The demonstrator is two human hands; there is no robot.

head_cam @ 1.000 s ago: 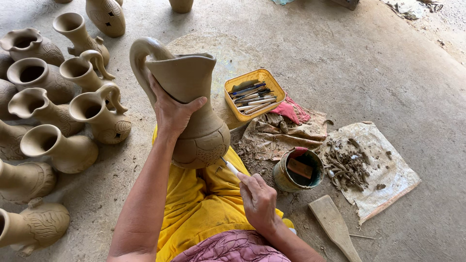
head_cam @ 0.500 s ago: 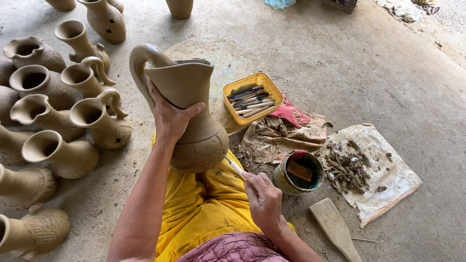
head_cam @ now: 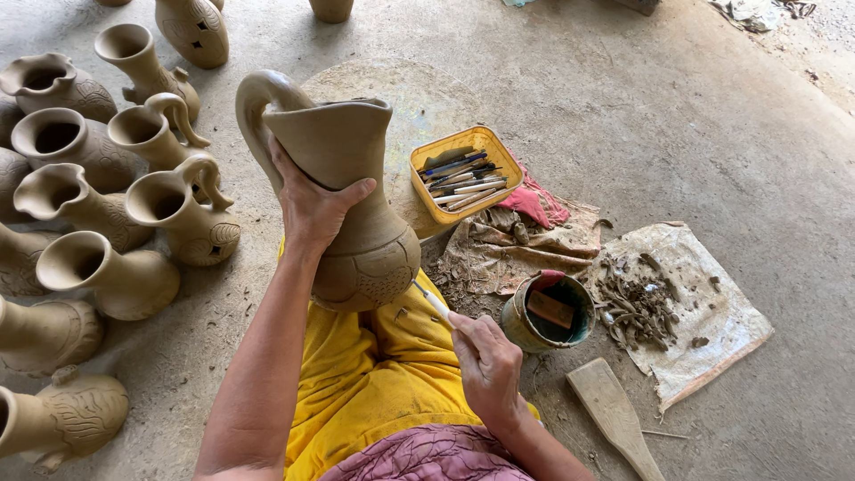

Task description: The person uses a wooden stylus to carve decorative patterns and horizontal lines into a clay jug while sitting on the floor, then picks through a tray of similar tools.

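My left hand (head_cam: 312, 207) grips the neck of an unfired clay jug (head_cam: 356, 196) with a curved handle, held tilted over my lap on a yellow cloth (head_cam: 374, 374). My right hand (head_cam: 488, 370) holds a thin carving tool (head_cam: 434, 303) whose tip touches the jug's patterned lower belly.
Several more raw clay jugs (head_cam: 169, 214) crowd the floor to the left. A yellow tray of tools (head_cam: 463, 174), a red rag (head_cam: 539, 205), a small bucket (head_cam: 548, 312), a wooden paddle (head_cam: 614, 414) and a sheet with clay scraps (head_cam: 677, 312) lie to the right.
The jug has shifted slightly and my right hand has brought the tool up against its lower belly.
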